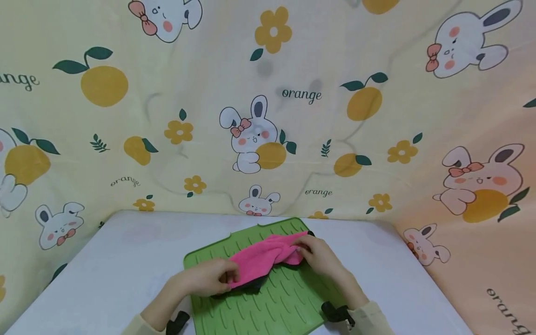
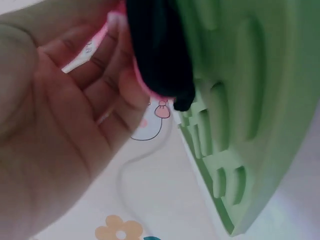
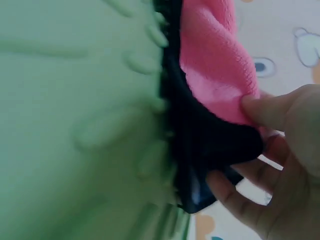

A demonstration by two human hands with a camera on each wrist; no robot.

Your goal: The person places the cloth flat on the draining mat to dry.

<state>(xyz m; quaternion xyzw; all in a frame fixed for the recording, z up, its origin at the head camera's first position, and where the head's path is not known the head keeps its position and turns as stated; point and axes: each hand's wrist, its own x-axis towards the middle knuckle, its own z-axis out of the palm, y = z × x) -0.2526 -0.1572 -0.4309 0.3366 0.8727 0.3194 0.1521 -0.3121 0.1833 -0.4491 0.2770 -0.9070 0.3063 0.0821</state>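
Note:
A fuzzy pink cloth (image 1: 255, 258) with a black layer along its lower side lies bunched across a green ridged board (image 1: 268, 307). My left hand (image 1: 213, 277) pinches its left end between thumb and fingers. At the far right end my right hand (image 1: 320, 256) grips the cloth, where it is folded and wrinkled. In the right wrist view the thumb presses the pink cloth (image 3: 217, 75) while fingers reach beneath the black layer (image 3: 210, 145). In the left wrist view, the black part (image 2: 157, 45) hangs beside the fingers; the left fingertips are partly hidden.
The board lies slanted on a white table (image 1: 138, 251). A curtain (image 1: 201, 83) printed with rabbits and oranges stands behind the table and along its sides. Black straps (image 1: 335, 312) show near both wrists.

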